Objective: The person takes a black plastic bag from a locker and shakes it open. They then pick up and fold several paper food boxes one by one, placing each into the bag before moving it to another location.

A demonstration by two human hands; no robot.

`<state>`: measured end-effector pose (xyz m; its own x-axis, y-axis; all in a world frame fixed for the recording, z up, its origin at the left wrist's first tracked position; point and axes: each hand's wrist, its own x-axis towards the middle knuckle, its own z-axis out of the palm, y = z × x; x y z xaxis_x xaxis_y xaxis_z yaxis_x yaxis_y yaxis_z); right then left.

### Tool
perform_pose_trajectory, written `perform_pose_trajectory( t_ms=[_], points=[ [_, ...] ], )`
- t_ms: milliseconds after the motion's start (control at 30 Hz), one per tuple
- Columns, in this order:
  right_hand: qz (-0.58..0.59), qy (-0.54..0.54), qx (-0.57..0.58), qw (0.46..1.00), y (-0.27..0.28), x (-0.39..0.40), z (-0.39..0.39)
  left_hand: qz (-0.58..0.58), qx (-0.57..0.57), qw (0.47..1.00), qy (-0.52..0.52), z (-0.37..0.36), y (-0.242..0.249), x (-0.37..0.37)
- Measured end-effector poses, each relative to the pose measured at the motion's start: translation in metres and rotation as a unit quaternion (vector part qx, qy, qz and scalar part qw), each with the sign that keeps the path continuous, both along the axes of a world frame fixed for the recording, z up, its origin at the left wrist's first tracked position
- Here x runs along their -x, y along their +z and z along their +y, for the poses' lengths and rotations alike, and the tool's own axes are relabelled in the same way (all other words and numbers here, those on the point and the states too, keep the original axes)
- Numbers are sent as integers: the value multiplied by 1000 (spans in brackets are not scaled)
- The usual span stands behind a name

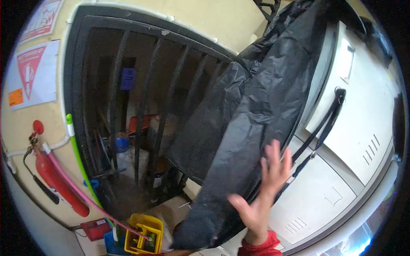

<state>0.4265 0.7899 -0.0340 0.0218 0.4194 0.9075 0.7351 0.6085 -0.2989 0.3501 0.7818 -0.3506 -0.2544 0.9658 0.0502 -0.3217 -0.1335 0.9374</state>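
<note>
My right hand, in a red sleeve, is raised with its fingers spread and thumb apart, holding nothing. It is in front of a large black plastic sheet or bag, overlapping its right edge in this view. The crinkled black plastic hangs in long folds from the top right down to the bottom. At the bottom edge, part of my left forearm and its red cuff show. My left hand is hidden behind the lower end of the plastic.
White metal lockers stand at right, a black strap hanging from one door. A dark barred gate is behind the plastic. At left are a red fire extinguisher, a green pole, a pink pole and a yellow mop bucket.
</note>
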Motion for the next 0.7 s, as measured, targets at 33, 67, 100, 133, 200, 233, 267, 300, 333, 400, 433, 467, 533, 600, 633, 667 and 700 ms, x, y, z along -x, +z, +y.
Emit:
perform_pose_trajectory(
  t_ms=[33, 67, 100, 133, 200, 233, 267, 300, 333, 400, 433, 467, 533, 600, 633, 667, 700],
  points=[
    [-13, -33, 8, 999, 5, 8, 3, 15, 7, 1000, -19, -11, -3, 0],
    [-29, -65, 17, 997, 4, 15, 5, 35, 6, 999, -34, -21, -6, 1],
    [10, -44, 38, 998, -9, 15, 10, 48, 1, 998, -48, -30, -7, 1],
    [49, -22, 57, 997, -22, 14, 19, 63, -9, 996, -57, -37, -9, -1],
    [120, 128, 187, 967, -55, 10, 29, 91, -29, 993, -67, -52, -13, -7],
    [140, 165, 199, 956, -80, 10, 37, 106, -36, 991, -73, -57, -11, -11],
    [127, 160, 189, 961, -101, 15, 36, 125, -43, 989, -68, -66, -14, -15],
    [109, 185, 163, 963, -124, 17, 33, 141, -48, 987, -68, -77, -17, -17],
    [111, 211, 187, 953, -140, 24, 21, 157, -45, 984, -72, -91, -24, -17],
    [134, 283, 221, 924, -174, 33, -9, 187, -40, 978, -81, -118, -32, -15],
    [149, 305, 242, 909, -189, 37, -23, 205, -37, 974, -92, -134, -35, -12],
    [163, 323, 265, 894, -207, 38, -41, 216, -31, 970, -108, -149, -38, -10],
    [194, 332, 312, 869, -236, 38, -81, 247, -36, 959, -135, -179, -44, -2],
    [228, 320, 355, 848, -263, 36, -122, 281, -55, 945, -160, -210, -49, 6],
    [183, 298, 360, 865, -283, 32, -138, 299, -68, 936, -173, -227, -51, 12],
    [140, 278, 365, 877, -305, 26, -157, 318, -84, 926, -183, -244, -58, 17],
    [102, 253, 408, 871, -314, 23, -179, 338, -108, 915, -192, -263, -62, 23]
  ],
)
